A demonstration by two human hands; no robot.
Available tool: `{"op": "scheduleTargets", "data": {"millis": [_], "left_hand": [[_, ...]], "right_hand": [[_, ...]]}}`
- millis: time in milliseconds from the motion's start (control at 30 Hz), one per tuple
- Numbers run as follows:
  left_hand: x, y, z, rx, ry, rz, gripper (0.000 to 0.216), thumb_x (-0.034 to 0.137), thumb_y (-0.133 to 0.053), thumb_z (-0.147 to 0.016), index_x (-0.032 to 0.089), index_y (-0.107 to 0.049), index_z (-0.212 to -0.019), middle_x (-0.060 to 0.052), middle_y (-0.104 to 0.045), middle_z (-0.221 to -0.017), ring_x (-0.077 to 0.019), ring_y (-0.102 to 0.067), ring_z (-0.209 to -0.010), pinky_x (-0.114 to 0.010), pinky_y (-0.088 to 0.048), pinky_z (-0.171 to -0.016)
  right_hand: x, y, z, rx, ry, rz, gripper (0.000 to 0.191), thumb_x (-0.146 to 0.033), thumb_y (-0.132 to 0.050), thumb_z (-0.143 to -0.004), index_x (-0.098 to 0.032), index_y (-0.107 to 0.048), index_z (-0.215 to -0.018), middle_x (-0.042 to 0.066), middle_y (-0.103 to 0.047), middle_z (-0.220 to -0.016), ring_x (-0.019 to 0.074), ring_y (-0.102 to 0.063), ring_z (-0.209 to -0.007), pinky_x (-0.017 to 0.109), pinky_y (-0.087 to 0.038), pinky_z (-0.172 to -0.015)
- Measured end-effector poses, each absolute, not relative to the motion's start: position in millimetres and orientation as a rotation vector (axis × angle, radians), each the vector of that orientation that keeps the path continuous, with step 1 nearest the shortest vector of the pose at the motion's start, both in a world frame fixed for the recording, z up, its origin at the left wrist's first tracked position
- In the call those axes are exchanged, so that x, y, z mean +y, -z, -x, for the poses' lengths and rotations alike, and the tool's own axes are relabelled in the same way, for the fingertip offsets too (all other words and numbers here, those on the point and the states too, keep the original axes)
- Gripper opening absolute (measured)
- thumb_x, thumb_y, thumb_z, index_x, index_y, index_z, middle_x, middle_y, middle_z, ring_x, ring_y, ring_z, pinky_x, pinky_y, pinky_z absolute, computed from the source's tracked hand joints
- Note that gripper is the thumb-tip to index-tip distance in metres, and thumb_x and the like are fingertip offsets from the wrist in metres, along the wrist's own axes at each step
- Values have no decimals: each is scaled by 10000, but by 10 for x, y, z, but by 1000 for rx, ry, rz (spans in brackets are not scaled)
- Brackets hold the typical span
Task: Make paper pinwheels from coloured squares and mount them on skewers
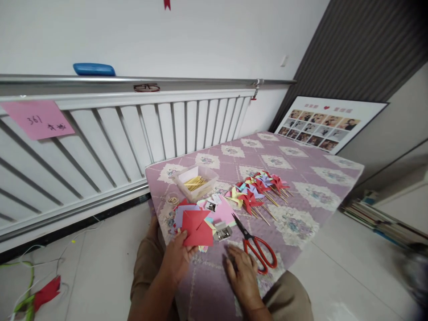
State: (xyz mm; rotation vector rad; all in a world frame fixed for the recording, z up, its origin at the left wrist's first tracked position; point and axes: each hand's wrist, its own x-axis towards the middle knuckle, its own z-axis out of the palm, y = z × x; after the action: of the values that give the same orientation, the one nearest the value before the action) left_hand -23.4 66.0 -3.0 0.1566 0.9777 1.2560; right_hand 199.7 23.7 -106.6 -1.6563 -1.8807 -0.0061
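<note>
My left hand (178, 258) pinches a red paper square (199, 226) by its lower left edge; a slit runs in from its upper right. Resting on the cloth, my right hand (242, 273) has its fingers loosely apart and nothing in them. Just right of it lie scissors (257, 249) with red handles, blades pointing up and left. Beyond the red square are pink paper (224, 211) and purple paper (179, 216), partly covered. A small open box (222, 233) with shiny metal bits sits between my hands. Finished paper pinwheels (250, 199) on sticks lie further right.
A clear plastic box (199, 189) of wooden sticks (195, 183) stands at the back left of the table, covered by a purple floral tablecloth (230, 171). A white radiator (187, 122) runs behind it. A photo board (327, 125) leans at the far right.
</note>
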Motion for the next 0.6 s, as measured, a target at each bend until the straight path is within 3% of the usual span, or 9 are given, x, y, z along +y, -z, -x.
{"op": "scheduleTargets", "data": {"millis": [233,333,433,600], "left_hand": [[296,259,73,922,-1087,-58,215,243,-657,-791,202,-546,-970,-35,-724,-874,-155,-692,-705,-261,-519,-610],[244,257,80,894,-1087,-77,247,259,-678,-777,212,-558,-988,-36,-718,-908,-159,-694,-728,-265,-522,-617],[224,236,84,899,-1087,-153,309,292,-689,-762,212,-566,-1033,-49,-712,-938,-166,-687,-735,-278,-520,-629],[185,207,67,918,-1057,-251,291,332,-671,-767,204,-586,-1014,-68,-718,-927,-184,-676,-720,-300,-517,-636]], "right_hand": [[165,802,-1792,-1347,-524,1570,367,-421,-536,-855,-168,-629,-1105,151,-697,-1118,287,-633,-1057,463,-475,-926],[164,481,-1593,-1092,-954,1392,384,-410,-596,-824,-194,-593,-1142,125,-701,-1109,259,-651,-1033,416,-505,-909],[171,174,-1433,-870,-1268,1251,423,-360,-679,-748,-217,-590,-1136,68,-735,-971,238,-684,-904,391,-538,-819],[144,-60,-1341,-763,-1384,1165,400,-289,-726,-662,-227,-637,-1047,49,-728,-1038,222,-674,-851,338,-532,-730]]}}
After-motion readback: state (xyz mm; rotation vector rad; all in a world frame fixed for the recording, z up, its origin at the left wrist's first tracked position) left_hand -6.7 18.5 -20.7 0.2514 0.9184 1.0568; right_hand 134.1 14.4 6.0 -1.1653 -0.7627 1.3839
